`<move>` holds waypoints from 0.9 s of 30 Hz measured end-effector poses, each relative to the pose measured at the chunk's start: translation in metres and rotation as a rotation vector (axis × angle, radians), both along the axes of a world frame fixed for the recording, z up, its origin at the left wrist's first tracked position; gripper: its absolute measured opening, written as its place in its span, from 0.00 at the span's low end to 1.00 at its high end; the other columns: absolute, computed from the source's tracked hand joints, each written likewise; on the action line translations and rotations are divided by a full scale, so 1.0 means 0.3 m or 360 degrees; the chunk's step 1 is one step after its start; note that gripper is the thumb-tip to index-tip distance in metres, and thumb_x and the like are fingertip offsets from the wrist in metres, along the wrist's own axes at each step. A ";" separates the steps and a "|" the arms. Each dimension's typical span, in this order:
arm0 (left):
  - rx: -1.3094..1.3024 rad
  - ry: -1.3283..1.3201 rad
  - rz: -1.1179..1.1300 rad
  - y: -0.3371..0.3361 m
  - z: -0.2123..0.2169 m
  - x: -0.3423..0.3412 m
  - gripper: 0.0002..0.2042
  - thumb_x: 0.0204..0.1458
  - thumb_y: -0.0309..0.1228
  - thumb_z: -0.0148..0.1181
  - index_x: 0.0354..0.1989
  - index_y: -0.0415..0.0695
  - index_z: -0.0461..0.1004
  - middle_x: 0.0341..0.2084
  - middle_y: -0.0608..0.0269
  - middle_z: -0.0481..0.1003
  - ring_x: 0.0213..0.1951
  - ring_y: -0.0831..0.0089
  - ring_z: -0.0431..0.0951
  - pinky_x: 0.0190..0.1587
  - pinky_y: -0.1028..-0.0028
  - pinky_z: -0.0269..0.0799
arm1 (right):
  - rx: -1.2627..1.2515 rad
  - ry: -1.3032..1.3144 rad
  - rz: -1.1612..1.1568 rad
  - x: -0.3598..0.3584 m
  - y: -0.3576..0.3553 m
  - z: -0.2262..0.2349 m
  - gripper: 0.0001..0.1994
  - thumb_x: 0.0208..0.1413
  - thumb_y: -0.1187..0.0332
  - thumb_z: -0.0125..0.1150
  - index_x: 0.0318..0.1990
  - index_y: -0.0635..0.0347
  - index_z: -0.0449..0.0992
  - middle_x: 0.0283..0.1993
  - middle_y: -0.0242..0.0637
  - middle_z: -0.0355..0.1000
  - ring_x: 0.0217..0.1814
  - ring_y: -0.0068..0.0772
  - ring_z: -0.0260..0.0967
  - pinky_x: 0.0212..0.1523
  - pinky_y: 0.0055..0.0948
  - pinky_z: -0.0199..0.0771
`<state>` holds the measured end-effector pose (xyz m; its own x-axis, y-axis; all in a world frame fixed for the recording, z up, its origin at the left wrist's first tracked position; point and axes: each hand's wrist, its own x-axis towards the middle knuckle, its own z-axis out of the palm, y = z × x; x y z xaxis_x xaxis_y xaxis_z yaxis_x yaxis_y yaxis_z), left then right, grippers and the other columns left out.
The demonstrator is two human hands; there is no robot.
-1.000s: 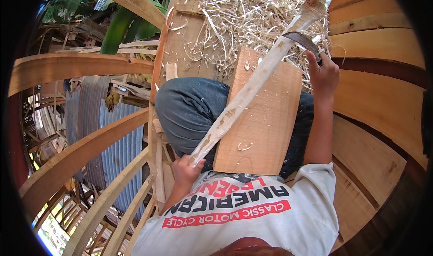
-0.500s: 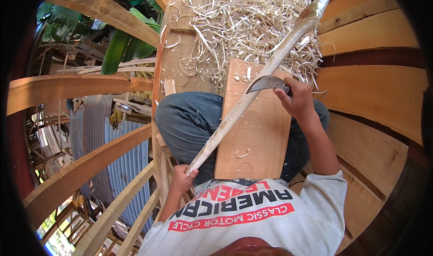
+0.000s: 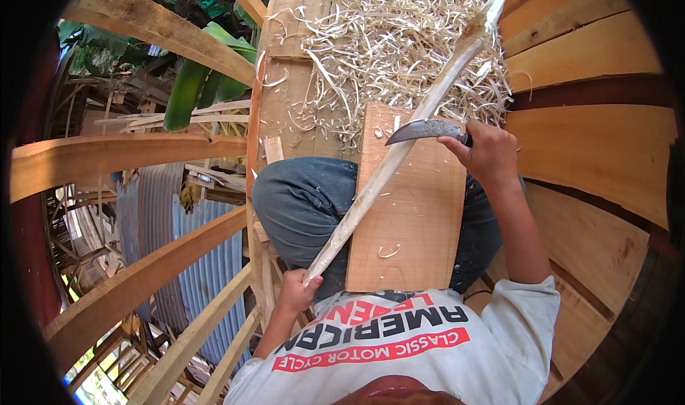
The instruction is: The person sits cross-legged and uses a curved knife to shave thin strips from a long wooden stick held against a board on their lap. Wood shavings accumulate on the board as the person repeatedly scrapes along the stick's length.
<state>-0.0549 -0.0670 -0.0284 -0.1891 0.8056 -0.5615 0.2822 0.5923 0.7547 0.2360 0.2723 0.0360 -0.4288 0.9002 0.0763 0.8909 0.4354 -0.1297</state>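
Observation:
A long pale stick of peeled wood (image 3: 378, 179) slants from my lap up to the far right. Its near end sits in my left hand (image 3: 295, 291), fingers closed round it. Across the stick lies the curved blade of a knife (image 3: 427, 130), shaped like a small sickle. My right hand (image 3: 490, 148) is closed on the dark handle of that knife, to the right of the stick. Under both, a flat wooden board (image 3: 410, 223) rests across my lap, with a few curled shavings on it.
A heap of thin wood shavings (image 3: 399, 48) covers the plank floor (image 3: 285, 84) ahead. Slatted wooden boards (image 3: 592, 148) rise on the right. Wooden rails (image 3: 128, 154) stand on the left, with corrugated metal sheets (image 3: 207, 262) and leaves beyond them.
The knife and my right hand have shifted slightly to the right in view. The stick, the board and my left hand also appear slightly lower and further right, as the whole view has moved.

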 end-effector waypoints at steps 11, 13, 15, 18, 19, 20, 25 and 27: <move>-0.0039 -0.0037 -0.0011 0.003 0.000 0.004 0.32 0.51 0.59 0.55 0.15 0.36 0.69 0.11 0.67 0.67 0.19 0.80 0.65 0.21 0.73 0.61 | 0.0387 -0.0034 -0.0038 0.015 0.146 -0.059 0.34 0.44 0.32 0.57 0.13 0.58 0.66 0.12 0.40 0.66 0.15 0.40 0.68 0.17 0.34 0.67; -0.0033 -0.0053 0.0019 0.008 0.005 0.011 0.32 0.51 0.59 0.55 0.16 0.36 0.69 0.12 0.66 0.68 0.19 0.80 0.66 0.22 0.74 0.61 | 0.0389 -0.0070 -0.0038 0.013 0.158 -0.056 0.34 0.44 0.31 0.56 0.14 0.58 0.67 0.13 0.40 0.66 0.16 0.41 0.69 0.17 0.34 0.67; -0.0046 -0.0064 0.0021 0.006 -0.001 0.013 0.32 0.52 0.59 0.55 0.16 0.36 0.69 0.12 0.66 0.68 0.19 0.80 0.66 0.22 0.74 0.62 | 0.0415 -0.0083 -0.0067 0.013 0.175 -0.054 0.35 0.45 0.31 0.55 0.14 0.58 0.68 0.13 0.41 0.67 0.17 0.42 0.70 0.18 0.35 0.68; -0.0023 -0.0077 0.0063 0.011 0.009 0.022 0.30 0.52 0.56 0.57 0.16 0.35 0.69 0.11 0.65 0.65 0.19 0.80 0.63 0.21 0.72 0.60 | 0.0459 -0.0105 -0.0164 0.027 0.221 -0.044 0.35 0.46 0.30 0.53 0.15 0.59 0.69 0.14 0.42 0.68 0.18 0.44 0.71 0.19 0.37 0.69; -0.0008 -0.0082 0.0081 0.014 0.014 0.024 0.30 0.52 0.54 0.57 0.17 0.34 0.69 0.10 0.65 0.62 0.19 0.80 0.61 0.21 0.71 0.59 | 0.0451 -0.0135 -0.0204 0.040 0.242 -0.038 0.36 0.46 0.30 0.53 0.15 0.60 0.69 0.15 0.43 0.69 0.18 0.44 0.71 0.19 0.38 0.69; -0.0011 -0.0083 0.0081 0.013 0.015 0.024 0.30 0.52 0.54 0.57 0.17 0.34 0.68 0.10 0.65 0.62 0.19 0.80 0.61 0.21 0.71 0.59 | 0.0444 -0.0166 -0.0242 0.052 0.260 -0.036 0.36 0.46 0.30 0.52 0.15 0.60 0.69 0.15 0.43 0.69 0.18 0.44 0.71 0.19 0.38 0.70; -0.0011 -0.0115 0.0105 0.012 0.006 0.027 0.29 0.53 0.54 0.57 0.17 0.35 0.69 0.10 0.67 0.62 0.19 0.81 0.61 0.21 0.72 0.59 | 0.0520 -0.0171 -0.0232 0.044 0.312 -0.022 0.36 0.47 0.30 0.51 0.16 0.60 0.70 0.16 0.44 0.70 0.20 0.46 0.73 0.22 0.40 0.71; -0.0064 -0.0164 0.0128 0.027 0.022 0.034 0.29 0.53 0.54 0.57 0.17 0.35 0.69 0.10 0.67 0.62 0.19 0.82 0.60 0.21 0.72 0.59 | 0.0526 -0.0219 -0.0271 0.048 0.343 -0.017 0.36 0.47 0.30 0.51 0.16 0.60 0.71 0.16 0.44 0.70 0.21 0.47 0.73 0.22 0.41 0.71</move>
